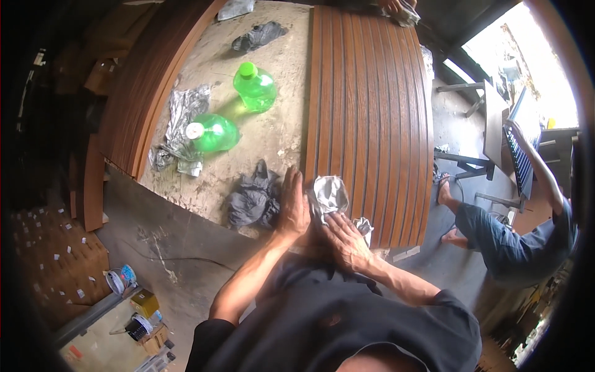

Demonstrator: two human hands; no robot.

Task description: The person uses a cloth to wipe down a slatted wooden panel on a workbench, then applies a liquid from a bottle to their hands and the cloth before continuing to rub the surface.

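My left hand [294,208] lies along the near left edge of a grooved brown wood panel [372,124], its fingers stretched out and holding nothing. With my right hand [348,243] I press a crumpled whitish cloth [330,193] onto the near end of the panel; folds of it stick out on both sides of the fingers. Just left of my left hand a dark grey crumpled cloth [254,195] rests on the worn tabletop [198,192]. Two green transparent bottles stand farther back, one with a green cap [255,87] and one with a white cap [214,132].
Another person's hand [392,7] holds a cloth at the panel's far end. Grey rags [189,118] and a dark rag [259,36] lie by the bottles. More brown panels [164,74] line the left. At right, a second person [514,242] handles a dark slatted panel [522,149].
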